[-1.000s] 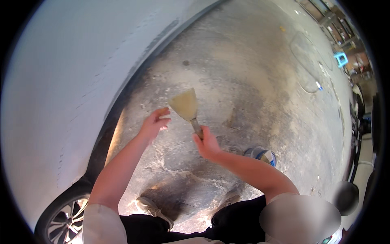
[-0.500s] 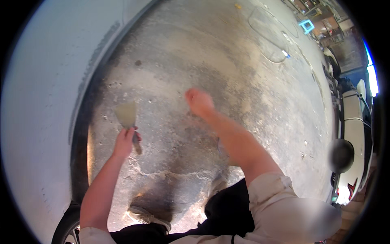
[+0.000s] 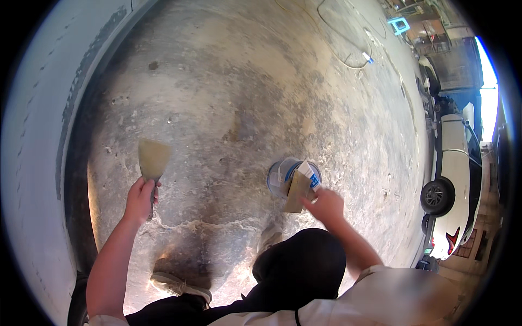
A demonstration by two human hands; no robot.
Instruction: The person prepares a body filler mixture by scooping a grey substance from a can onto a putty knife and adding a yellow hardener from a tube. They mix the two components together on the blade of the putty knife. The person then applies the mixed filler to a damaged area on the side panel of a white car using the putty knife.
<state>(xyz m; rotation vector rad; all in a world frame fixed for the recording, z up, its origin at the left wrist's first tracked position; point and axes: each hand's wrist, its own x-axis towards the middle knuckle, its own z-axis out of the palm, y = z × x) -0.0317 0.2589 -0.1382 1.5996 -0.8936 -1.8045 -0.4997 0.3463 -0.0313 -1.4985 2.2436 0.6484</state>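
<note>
In my left hand is a putty knife, its dark handle wrapped by the fingers and its wide olive-coloured blade pointing away from me. My right hand has its fingers at the right edge of a flat olive scraper, and they look closed on it. This scraper slants across the near side of a round can standing on the floor. Against the can's rim is a white and blue piece, perhaps a label or packet. My palm hides part of the scraper.
A pale vehicle panel with a dark lower edge runs along the left. A cable lies on the stained concrete floor. At the far right are a light blue stool and a white car. My shoe is below.
My right hand has come back from over the middle floor to the scraper at the can, which the arm partly covered before. My left hand still holds the putty knife. The view has shifted.
</note>
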